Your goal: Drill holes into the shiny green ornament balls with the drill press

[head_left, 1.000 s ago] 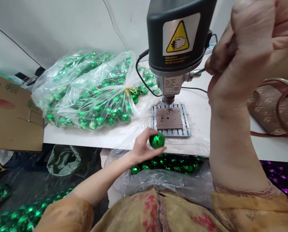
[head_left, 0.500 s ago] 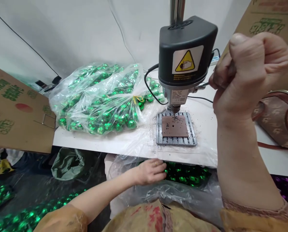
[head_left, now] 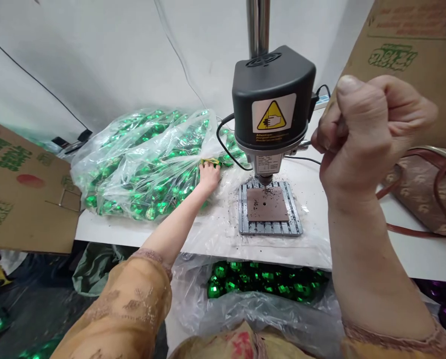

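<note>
While at yellow tie (head_left: 213,161), left hand (head_left: 209,176)

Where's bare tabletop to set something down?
Two patches of white tabletop: between the bagged green balls and front edge; right of the right forearm, in front of the handbag. Crowded: the drill base, with dark shavings scattered around.

A white table (head_left: 112,230) bore a drill press (head_left: 273,112), with bagged green balls (head_left: 144,169) at its nine o'clock and a handbag (head_left: 425,182) at three.
</note>
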`<state>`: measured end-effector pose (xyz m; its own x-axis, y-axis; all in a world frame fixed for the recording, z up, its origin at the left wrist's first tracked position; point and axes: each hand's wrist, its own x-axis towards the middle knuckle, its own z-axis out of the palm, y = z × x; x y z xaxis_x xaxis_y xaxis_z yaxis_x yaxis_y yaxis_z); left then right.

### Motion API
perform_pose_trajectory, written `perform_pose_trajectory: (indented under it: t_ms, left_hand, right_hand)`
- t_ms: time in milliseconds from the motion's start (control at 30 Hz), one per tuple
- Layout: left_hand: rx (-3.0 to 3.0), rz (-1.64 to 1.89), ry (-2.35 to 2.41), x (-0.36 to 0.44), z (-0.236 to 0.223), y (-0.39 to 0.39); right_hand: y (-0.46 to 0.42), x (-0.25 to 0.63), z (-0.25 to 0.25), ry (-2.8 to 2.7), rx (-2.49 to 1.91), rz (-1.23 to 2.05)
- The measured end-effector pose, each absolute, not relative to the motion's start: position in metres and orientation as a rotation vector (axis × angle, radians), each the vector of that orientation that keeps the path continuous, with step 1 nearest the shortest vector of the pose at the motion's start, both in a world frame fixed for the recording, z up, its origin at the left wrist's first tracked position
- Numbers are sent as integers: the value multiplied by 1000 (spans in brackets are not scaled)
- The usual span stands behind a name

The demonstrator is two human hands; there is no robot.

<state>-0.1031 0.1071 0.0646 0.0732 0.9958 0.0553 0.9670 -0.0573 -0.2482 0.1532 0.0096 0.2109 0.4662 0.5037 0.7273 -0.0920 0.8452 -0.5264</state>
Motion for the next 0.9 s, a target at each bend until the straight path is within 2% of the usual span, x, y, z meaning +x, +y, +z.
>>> perform_pose_trajectory:
  t_ms: [67,133,233,333,400,433,500,667,900]
  left_hand:
    - [-2197,-7,-1969,-102,61,100]
    - [-2359,-402,-1919,-98,56,87]
    - [-2587,-1291,-1952,-85,49,62]
    - [-2557,-2297,-2181,-67,43,38]
    - [-2398,-2783,-2291,-57,42,27]
    - [-2330,-2914,-2315,-53,42,24]
    - [-2277,-2956,-2348,-47,41,19]
    - [-2315,-2758,-2207,-36,34,18]
    - [-2627,-2598,-2047,-26,20,20]
  right_hand:
    - [10,153,210,-1032,-451,382]
    - [11,153,210,-1026,-436,381]
    - [14,152,209,-1002,-389,372]
    - [15,152,209,-990,-389,372]
    - [15,152,208,-989,-399,383]
    - [16,152,208,-987,-396,386]
    - [16,152,207,-985,-383,387]
    - [19,153,205,-998,-338,377]
    - [15,154,206,-1021,-410,381]
